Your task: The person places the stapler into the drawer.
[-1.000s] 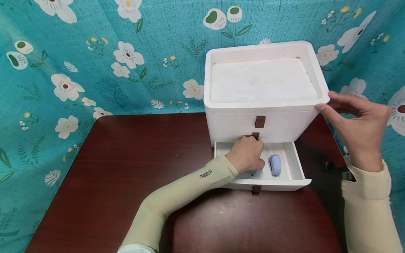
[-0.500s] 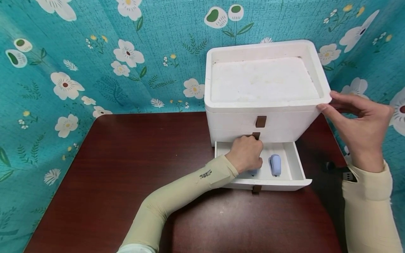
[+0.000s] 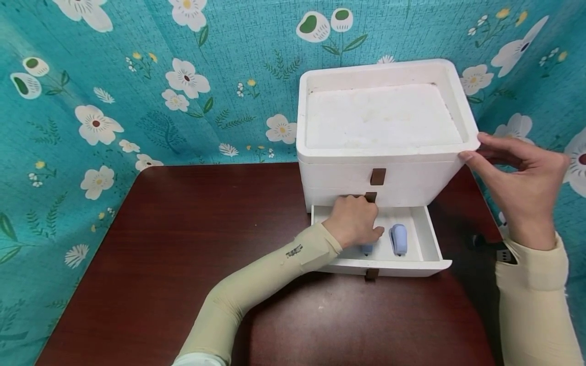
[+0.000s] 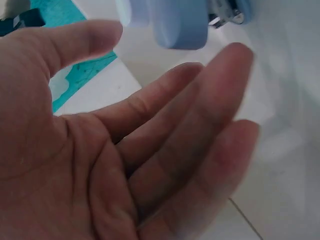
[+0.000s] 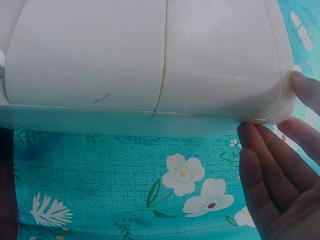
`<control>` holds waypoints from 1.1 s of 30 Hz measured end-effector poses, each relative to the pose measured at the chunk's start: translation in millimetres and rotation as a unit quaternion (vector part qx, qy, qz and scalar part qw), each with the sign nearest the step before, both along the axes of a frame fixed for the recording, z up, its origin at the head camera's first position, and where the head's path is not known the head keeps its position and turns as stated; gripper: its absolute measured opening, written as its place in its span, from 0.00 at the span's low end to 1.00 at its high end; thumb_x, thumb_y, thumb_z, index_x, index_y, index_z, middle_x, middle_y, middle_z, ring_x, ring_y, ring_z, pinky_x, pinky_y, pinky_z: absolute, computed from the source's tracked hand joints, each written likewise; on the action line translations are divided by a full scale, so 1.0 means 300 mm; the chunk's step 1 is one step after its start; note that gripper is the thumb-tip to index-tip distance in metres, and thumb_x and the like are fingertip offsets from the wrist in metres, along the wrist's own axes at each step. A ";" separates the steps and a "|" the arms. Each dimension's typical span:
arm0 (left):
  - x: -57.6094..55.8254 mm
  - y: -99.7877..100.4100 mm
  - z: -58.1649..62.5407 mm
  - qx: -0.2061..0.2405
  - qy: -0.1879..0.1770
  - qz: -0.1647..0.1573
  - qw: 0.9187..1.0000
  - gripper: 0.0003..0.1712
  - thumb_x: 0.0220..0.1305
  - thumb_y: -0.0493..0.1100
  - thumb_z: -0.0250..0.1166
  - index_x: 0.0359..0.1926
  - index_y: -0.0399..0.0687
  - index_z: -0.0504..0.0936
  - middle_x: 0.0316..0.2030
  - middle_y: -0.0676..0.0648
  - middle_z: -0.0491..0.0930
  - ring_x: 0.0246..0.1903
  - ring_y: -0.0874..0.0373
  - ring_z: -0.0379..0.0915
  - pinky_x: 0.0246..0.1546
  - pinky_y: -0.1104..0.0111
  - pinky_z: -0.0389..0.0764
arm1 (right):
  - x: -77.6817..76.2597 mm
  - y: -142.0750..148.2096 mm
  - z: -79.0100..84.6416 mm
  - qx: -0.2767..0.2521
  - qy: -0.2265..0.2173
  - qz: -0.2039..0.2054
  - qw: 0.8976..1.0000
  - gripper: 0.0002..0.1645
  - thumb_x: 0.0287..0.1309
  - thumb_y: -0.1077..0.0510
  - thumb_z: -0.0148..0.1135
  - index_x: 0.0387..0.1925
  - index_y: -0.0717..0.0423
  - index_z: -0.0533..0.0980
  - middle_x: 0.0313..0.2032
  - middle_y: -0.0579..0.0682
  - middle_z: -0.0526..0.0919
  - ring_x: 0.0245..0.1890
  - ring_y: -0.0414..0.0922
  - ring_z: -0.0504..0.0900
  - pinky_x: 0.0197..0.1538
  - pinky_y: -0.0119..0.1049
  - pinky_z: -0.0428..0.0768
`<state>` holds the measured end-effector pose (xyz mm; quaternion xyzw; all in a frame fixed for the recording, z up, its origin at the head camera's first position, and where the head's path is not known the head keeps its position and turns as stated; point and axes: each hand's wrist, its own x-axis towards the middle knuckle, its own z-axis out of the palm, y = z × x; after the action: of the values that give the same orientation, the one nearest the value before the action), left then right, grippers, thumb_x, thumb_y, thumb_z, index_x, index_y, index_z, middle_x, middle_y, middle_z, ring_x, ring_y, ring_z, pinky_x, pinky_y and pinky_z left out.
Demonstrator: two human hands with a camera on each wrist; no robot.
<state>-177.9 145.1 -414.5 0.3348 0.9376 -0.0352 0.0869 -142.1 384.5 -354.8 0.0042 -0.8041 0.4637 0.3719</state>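
My left hand (image 3: 353,222) reaches into the pulled-out bottom drawer (image 3: 414,264) of a white drawer unit (image 3: 357,175). Its fingers are relaxed and spread from the thumb in the left wrist view, with nothing in the palm (image 4: 75,165). Just past those fingertips are light blue staplers (image 4: 180,25). In the head view one stapler (image 3: 398,239) lies in the drawer to the right of the hand; another blue stapler (image 3: 367,249) is partly hidden under it. My right hand (image 3: 526,178) pinches the unit's top right front corner between thumb and fingers.
Brown tabs (image 3: 377,176) mark the drawer fronts, the upper drawers being closed. The unit stands on a dark reddish-brown table (image 3: 192,229), with a shallow rimmed tray top (image 3: 384,119). A teal flowered curtain (image 3: 229,76) hangs close behind and beside the table.
My left hand has shifted slightly left and its thumb has moved outward, showing more of the stapler beneath it. The right hand keeps its hold on the corner.
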 end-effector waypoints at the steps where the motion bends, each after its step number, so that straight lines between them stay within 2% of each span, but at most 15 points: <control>1: 0.000 -0.002 0.004 -0.002 -0.005 -0.002 1.000 0.23 0.69 0.69 0.60 0.31 0.60 0.86 0.32 0.54 0.87 0.29 0.59 0.82 0.28 0.62 0.82 | 0.001 0.000 0.000 0.001 -0.001 -0.001 1.000 0.23 0.55 0.64 0.78 0.54 0.53 0.87 0.48 0.34 0.91 0.41 0.21 0.85 0.46 0.13 0.76; 3: 0.001 -0.005 0.014 -0.005 -0.016 -0.006 1.000 0.24 0.69 0.70 0.59 0.31 0.60 0.86 0.31 0.55 0.86 0.29 0.60 0.81 0.28 0.62 0.81 | 0.001 0.001 0.001 0.001 -0.002 -0.002 1.000 0.23 0.55 0.64 0.78 0.54 0.52 0.87 0.48 0.32 0.91 0.41 0.21 0.85 0.46 0.13 0.76; 10: 0.011 -0.021 0.048 0.007 -0.042 -0.024 0.999 0.22 0.70 0.70 0.58 0.34 0.62 0.84 0.30 0.57 0.84 0.31 0.59 0.81 0.30 0.61 0.80 | 0.003 0.004 0.007 -0.004 -0.002 -0.003 1.000 0.23 0.55 0.64 0.78 0.53 0.52 0.87 0.50 0.40 0.92 0.41 0.22 0.85 0.46 0.14 0.77; 11: 0.015 -0.026 0.052 0.013 -0.044 -0.028 0.999 0.21 0.70 0.70 0.59 0.35 0.63 0.84 0.29 0.58 0.84 0.30 0.59 0.81 0.29 0.61 0.80 | 0.003 0.004 0.007 -0.003 -0.002 -0.002 1.000 0.23 0.55 0.64 0.78 0.54 0.52 0.87 0.50 0.38 0.91 0.41 0.22 0.85 0.46 0.14 0.77; 15: 0.030 -0.053 0.065 0.044 -0.044 -0.044 0.997 0.19 0.70 0.68 0.61 0.42 0.64 0.87 0.28 0.59 0.84 0.29 0.60 0.79 0.26 0.63 0.77 | 0.004 0.003 0.004 -0.002 -0.001 0.001 1.000 0.23 0.55 0.64 0.78 0.54 0.51 0.87 0.49 0.37 0.91 0.41 0.22 0.85 0.46 0.14 0.77; 19: 0.043 -0.089 0.083 0.073 -0.041 -0.054 0.995 0.20 0.70 0.66 0.62 0.52 0.63 0.88 0.28 0.58 0.84 0.30 0.60 0.78 0.26 0.64 0.76 | 0.004 0.003 -0.001 0.000 -0.001 0.000 1.000 0.23 0.55 0.64 0.78 0.54 0.52 0.87 0.49 0.36 0.91 0.41 0.22 0.85 0.46 0.14 0.77; 22: 0.049 -0.115 0.103 0.091 -0.032 -0.056 0.994 0.23 0.70 0.66 0.63 0.56 0.63 0.86 0.29 0.58 0.84 0.30 0.61 0.79 0.27 0.65 0.77 | 0.001 0.003 -0.001 0.003 0.003 0.001 1.000 0.23 0.55 0.64 0.78 0.54 0.52 0.87 0.50 0.37 0.91 0.42 0.21 0.85 0.47 0.14 0.77; 25: 0.056 -0.136 0.122 0.112 -0.012 -0.059 0.992 0.24 0.70 0.66 0.63 0.57 0.62 0.86 0.27 0.57 0.83 0.28 0.61 0.77 0.26 0.67 0.76 | 0.001 0.004 0.002 0.002 0.005 0.003 1.000 0.23 0.55 0.64 0.78 0.54 0.52 0.87 0.50 0.37 0.91 0.41 0.21 0.85 0.47 0.14 0.77; 29: 0.065 -0.163 0.136 0.155 0.014 -0.065 0.986 0.23 0.70 0.65 0.64 0.56 0.59 0.86 0.23 0.59 0.81 0.25 0.64 0.75 0.23 0.71 0.73 | 0.003 0.001 0.001 -0.002 0.002 0.003 1.000 0.22 0.55 0.64 0.78 0.54 0.52 0.87 0.48 0.32 0.91 0.41 0.22 0.85 0.46 0.14 0.77; 32: 0.071 -0.185 0.141 0.183 0.022 -0.063 0.981 0.22 0.69 0.63 0.65 0.54 0.58 0.86 0.25 0.60 0.84 0.26 0.67 0.77 0.22 0.73 0.72 | 0.003 -0.001 0.000 -0.005 0.001 0.006 1.000 0.23 0.55 0.65 0.78 0.54 0.53 0.87 0.46 0.28 0.90 0.41 0.23 0.85 0.46 0.14 0.77; 33: 0.073 -0.192 0.142 0.191 0.023 -0.061 0.979 0.21 0.69 0.63 0.66 0.54 0.58 0.86 0.27 0.60 0.85 0.27 0.67 0.77 0.22 0.73 0.72 | 0.002 -0.002 0.000 -0.005 0.001 0.005 1.000 0.23 0.55 0.65 0.78 0.54 0.53 0.87 0.47 0.30 0.90 0.41 0.22 0.85 0.46 0.14 0.77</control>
<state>-156.1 87.4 -372.0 0.4005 0.9068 0.1314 -0.0024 -141.4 384.0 -354.9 0.0073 -0.8016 0.4696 0.3701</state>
